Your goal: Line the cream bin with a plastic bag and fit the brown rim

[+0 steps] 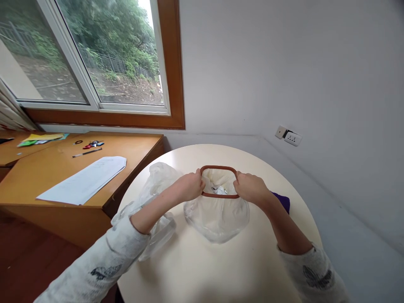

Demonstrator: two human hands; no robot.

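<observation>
Brown ring (220, 196), head view: held above the round table (252, 269), between both hands. Left hand (192, 185) is closed on its left end, right hand (251, 188) on its right end. Clear bag (217, 221) sits directly below the ring, whitish scraps (220, 190) showing through the opening (how bag and ring join, I cannot tell). Second bag (161, 179) lies crumpled leftward, partly behind the left forearm (160, 209). Purple item (283, 202) shows just beyond the right forearm (280, 223), partly hidden.
</observation>
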